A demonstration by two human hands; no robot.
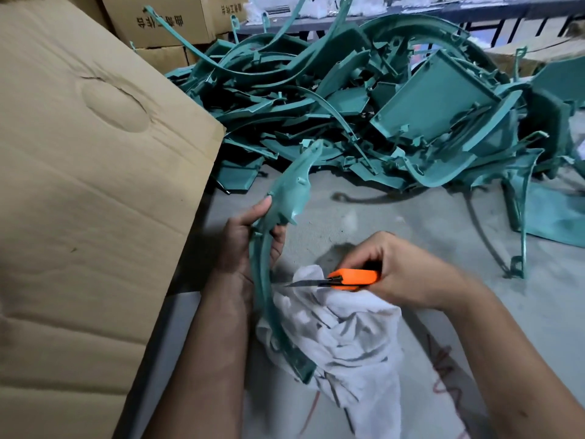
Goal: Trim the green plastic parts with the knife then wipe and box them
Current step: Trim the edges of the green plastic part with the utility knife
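Trimming: left hand (250, 239) is gripping the curved part (264, 280), right hand (402, 274) is clutching the knife (342, 278), blade at its edge. Best shaving lightly, blade angling away from fingers (278, 237), cloth (348, 337) underneath.

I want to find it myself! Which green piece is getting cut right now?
Start at the big cardboard box on the left, then look just right of its lower corner. A long curved green strip is held there by the left hand, above a white cloth. Unlike the piled pieces behind, it alone has the orange knife pointing at it.
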